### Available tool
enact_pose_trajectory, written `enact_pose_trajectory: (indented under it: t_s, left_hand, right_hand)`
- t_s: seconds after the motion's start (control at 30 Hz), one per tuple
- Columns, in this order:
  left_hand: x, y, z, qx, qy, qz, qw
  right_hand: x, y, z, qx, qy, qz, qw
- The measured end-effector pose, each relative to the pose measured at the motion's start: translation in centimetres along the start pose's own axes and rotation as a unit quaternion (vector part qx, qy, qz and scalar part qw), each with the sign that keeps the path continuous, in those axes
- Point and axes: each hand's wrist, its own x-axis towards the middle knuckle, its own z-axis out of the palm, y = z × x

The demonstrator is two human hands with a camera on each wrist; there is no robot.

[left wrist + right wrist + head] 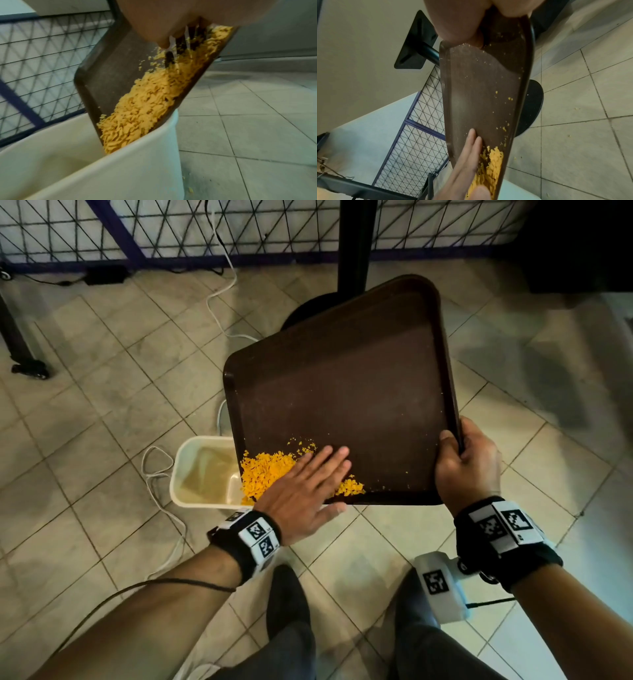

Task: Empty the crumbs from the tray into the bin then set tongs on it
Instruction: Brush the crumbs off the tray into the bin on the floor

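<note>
The brown tray (342, 392) is held tilted over the floor, its lowest corner dipped inside the rim of the white bin (202, 470), which stands on the tiled floor (102, 392). The right hand (467, 463) grips the tray's near right edge, thumb on the upper face and fingers curled under the rim. The left hand (305, 491) lies flat on the tray's surface, fingers (330, 458) straight and close together, touching the heap of yellow crumbs (265, 474) gathered at the low corner; in the left wrist view the crumbs reach down to the bin's edge. Judged from its look, the tray is stiff, light and smooth-faced, so loose matter should slide readily; a hold at the rim, as now, appears adequate, though a one-handed grip on a wide tray may twist. The crumbs are dry, loose and likely to scatter; a few specks already lie on the tiles beside the bin. Nearby stand a black pedestal post (352, 244) with its round base behind the tray, a wire mesh partition (137, 231), and white cables (222, 278) trailing round the bin. The tongs are not in view.
</note>
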Motion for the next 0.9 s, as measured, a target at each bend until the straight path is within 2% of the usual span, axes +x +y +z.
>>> enact_pose_trajectory:
  t_s: [0.1, 0.2, 0.27, 0.33, 0.43, 0.57, 0.67, 0.77, 0.9]
  left_hand:
    - [1.0, 1.2, -1.7, -0.024, 0.028, -0.006, 0.999]
    - [3.3, 5.0, -2.7, -0.015, 0.076, 0.060, 0.995]
    - [3.9, 6.5, -2.5, 0.010, 0.076, 0.094, 0.993]
    - [3.3, 6.0, -1.7, 0.029, 0.065, 0.107, 0.992]
    - [1.0, 2.7, 0.7, 0.015, 0.033, 0.083, 0.996]
    - [-2.9, -1.4, 3.5, -0.010, -0.028, -0.001, 1.000]
    - [-3.7, -2.2, 3.5, -0.024, -0.032, -0.043, 0.998]
    - [-2.2, -0.6, 2.1, -0.033, 0.010, -0.035, 0.999]
    - [0.2, 2.5, 1.2, -0.020, 0.047, 0.030, 0.998]
  right_hand:
    - [0.0, 0.1, 0.3, -0.008, 0.002, -0.007, 1.000]
    - [-0.1, 0.2, 0.9, -0.007, 0.008, -0.018, 1.000]
    - [-0.1, 0.4, 1.0, -0.001, 0.004, -0.006, 1.000]
    - [-0.1, 0.4, 0.9, -0.006, 0.007, -0.005, 1.000]
    - [-0.1, 0.5, 0.6, -0.013, 0.004, 0.000, 1.000]
    - [0.0, 0.4, 0.5, -0.007, 0.000, 0.009, 1.000]
    - [-0.1, 0.3, 0.6, -0.010, 0.002, 0.011, 1.000]
    - [-0.2, 0.6, 0.8, -0.012, 0.005, 0.013, 1.000]
    - [0.0, 1.0, 0.9, -0.005, 0.004, 0.012, 1.000]
